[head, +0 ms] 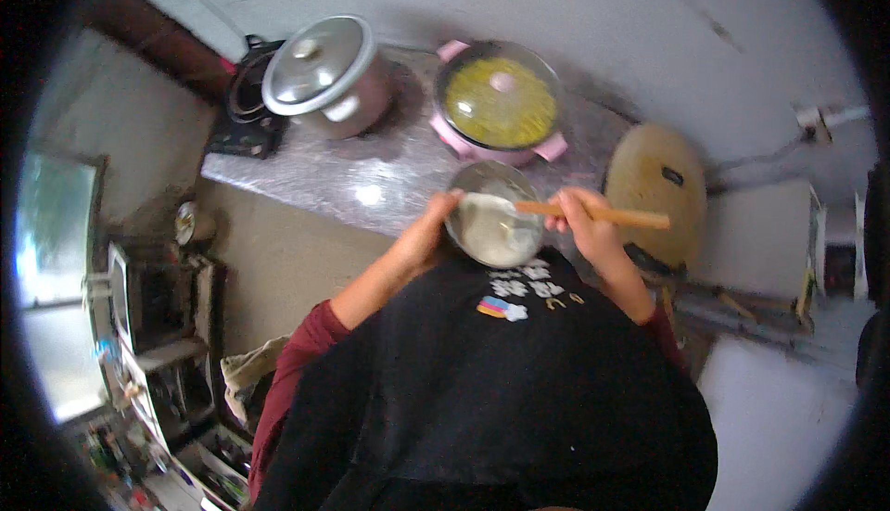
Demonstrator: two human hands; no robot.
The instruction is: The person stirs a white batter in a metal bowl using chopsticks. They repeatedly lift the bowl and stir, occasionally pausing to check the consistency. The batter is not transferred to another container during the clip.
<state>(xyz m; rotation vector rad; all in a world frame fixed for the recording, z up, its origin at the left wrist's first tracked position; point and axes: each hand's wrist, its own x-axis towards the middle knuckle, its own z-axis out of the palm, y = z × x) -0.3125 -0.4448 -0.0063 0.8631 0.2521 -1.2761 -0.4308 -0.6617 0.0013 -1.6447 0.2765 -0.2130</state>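
A metal bowl (467,255) is tilted close against my black top, with a pale, creamy mixture (490,229) inside. My left hand (431,226) grips its left rim, thumb on the edge. In my right hand (580,215) is a wooden utensil (629,218), possibly chopsticks or a spatula handle; its far end reaches over the bowl's right rim towards the mixture. Just beyond the bowl stands a pink electric pan (455,141) under a glass lid (502,82) with a pink knob. Yellow food shows through the glass.
On the stone countertop (327,170), a lidded metal pot (348,104) stands left of the pan, beside a black cooktop (240,137). An oval wooden cutting board (657,198) lies at the right. A wall (612,17) runs behind. Cluttered shelves (174,358) stand at far left.
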